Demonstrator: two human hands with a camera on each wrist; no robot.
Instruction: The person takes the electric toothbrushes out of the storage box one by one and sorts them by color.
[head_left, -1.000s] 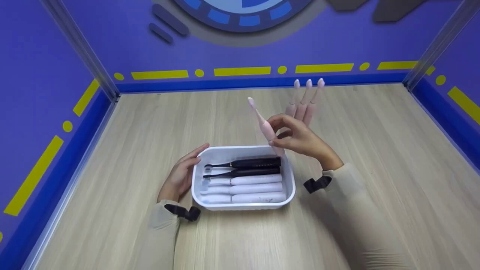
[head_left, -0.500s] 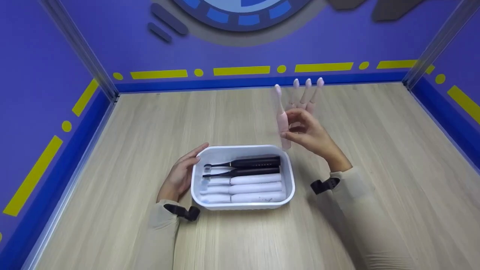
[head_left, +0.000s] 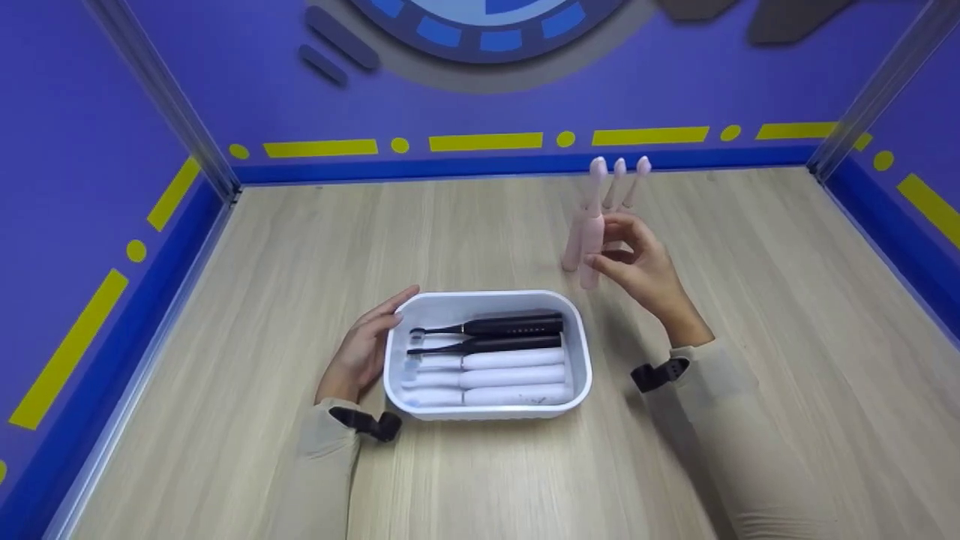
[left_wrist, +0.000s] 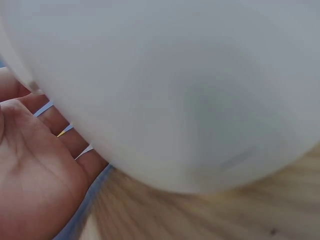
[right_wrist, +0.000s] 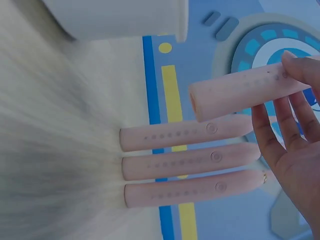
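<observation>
Head view, right hand [head_left: 641,266]: you had it pinching the pink toothbrush [head_left: 592,234] by the handle, between thumb and fingers.
Head view, pink toothbrush: it was on the left of that hand, beyond the far right corner of the white box [head_left: 487,412], long axis close to vertical, brush head up.
Head view, standing pink toothbrushes [head_left: 619,166]: your held one overlapped the leftmost of these three, just in front of it; your right hand was clearly the nearer.
Head view, left hand [head_left: 361,352]: you rested it against the left end of the white box, unclenched, well apart from the three.
Head view, white box: black toothbrushes [head_left: 513,325] and white toothbrushes [head_left: 513,376] lay lengthwise in it, heads to your left.
Left wrist view, left hand: your extended fingers touched the outer wall (its pale side filled most of this view).
Right wrist view, pink toothbrush: its bottom end showed, seemingly off the worktop [head_left: 480,480], and it leaned slightly against the axis of the three; that tilt, beside the leftmost one, seemed the relation to watch. You could not tell whether they touched.
</observation>
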